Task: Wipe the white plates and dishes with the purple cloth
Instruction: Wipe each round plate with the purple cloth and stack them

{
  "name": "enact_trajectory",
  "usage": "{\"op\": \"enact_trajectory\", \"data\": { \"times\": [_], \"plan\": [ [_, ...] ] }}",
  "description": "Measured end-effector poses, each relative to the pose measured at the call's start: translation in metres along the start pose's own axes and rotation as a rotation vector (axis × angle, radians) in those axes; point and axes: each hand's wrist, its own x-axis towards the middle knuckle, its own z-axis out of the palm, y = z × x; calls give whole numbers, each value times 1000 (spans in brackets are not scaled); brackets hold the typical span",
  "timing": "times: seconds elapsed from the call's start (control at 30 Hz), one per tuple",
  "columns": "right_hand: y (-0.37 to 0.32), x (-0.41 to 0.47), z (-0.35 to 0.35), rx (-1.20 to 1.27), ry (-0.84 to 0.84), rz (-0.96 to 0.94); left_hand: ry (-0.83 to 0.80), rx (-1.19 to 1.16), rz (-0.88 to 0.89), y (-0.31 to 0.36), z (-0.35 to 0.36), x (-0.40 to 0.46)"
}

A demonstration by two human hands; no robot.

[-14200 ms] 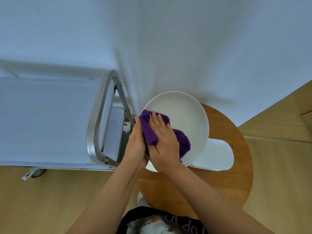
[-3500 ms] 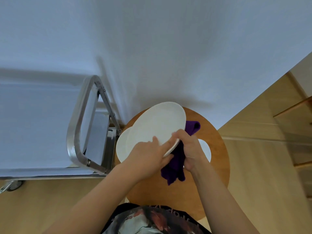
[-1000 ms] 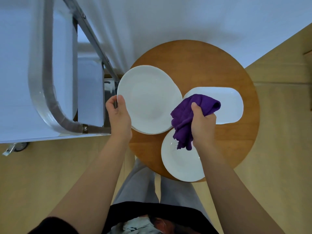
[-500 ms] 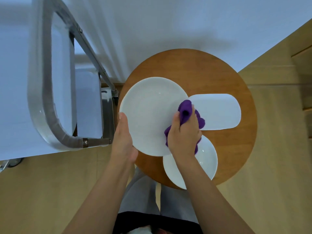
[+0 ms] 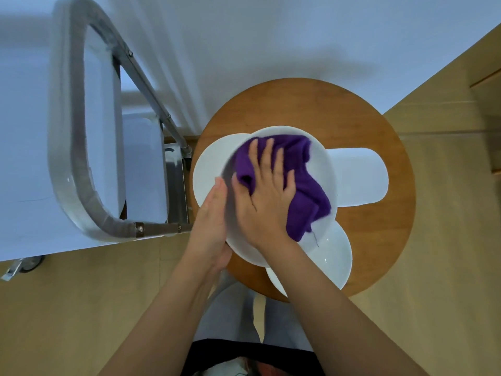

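Note:
A large round white plate (image 5: 324, 169) is held above the round wooden table (image 5: 311, 104). My left hand (image 5: 212, 226) grips its left rim, thumb on top. My right hand (image 5: 267, 196) lies flat with spread fingers on the purple cloth (image 5: 306, 196), pressing it into the plate's middle. Under the held plate, a second round white plate (image 5: 210, 169) shows at the left. An oblong white dish (image 5: 360, 177) sticks out at the right. A smaller round white plate (image 5: 330, 256) lies at the table's near edge, partly covered by the held plate.
A white cart with a bent metal handle (image 5: 67, 158) stands close to the table's left side. A white wall rises behind the table. Wooden floor lies to the right and below; my legs are under the table's near edge.
My right hand moved from the plate's right edge, where it bunched the cloth, to its middle and spread flat. The held plate shifted right, uncovering a second plate beneath it.

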Motion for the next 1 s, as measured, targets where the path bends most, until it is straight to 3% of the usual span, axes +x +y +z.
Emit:
{"op": "enact_trajectory", "data": {
  "times": [0.1, 0.2, 0.27, 0.37, 0.47, 0.57, 0.67, 0.73, 0.77, 0.83, 0.87, 0.9, 0.93, 1.0],
  "plan": [
    [1, -26, 4, 255, -145, -148, -13, -97, -4, -1, 1, 1],
    [15, -42, -7, 551, -349, -141, 31, -136, -17, -6, 3, -2],
    [28, -47, -21, 612, -432, -175, 77, -146, -29, -8, 7, -4],
    [53, -49, -42, 562, -572, -279, 134, -149, -47, -10, 13, -6],
    [81, -50, -63, 404, -653, -431, 72, -157, -68, -12, 20, -12],
    [108, -50, -86, 237, -606, -595, -84, -196, -21, -12, 26, -19],
    [129, -49, -100, 55, -412, -762, -171, -214, 26, -13, 29, -25],
    [129, -50, -109, 192, -332, -584, -156, -197, 51, -17, 33, -30],
    [123, -47, -114, 379, -310, -334, -139, -188, 56, -21, 36, -33],
    [111, -34, -119, 857, -239, 359, -108, -154, 60, -28, 41, -38],
    [108, -29, -121, 999, -196, 574, -84, -130, 59, -32, 43, -40],
    [106, -25, -124, 1045, -190, 612, -61, -116, 51, -35, 45, -42],
    [96, -23, -129, 1037, -224, 505, -50, -122, 35, -37, 46, -43],
    [80, -34, -135, 821, -387, -33, -36, -192, -12, -39, 49, -47]
  ]
}}
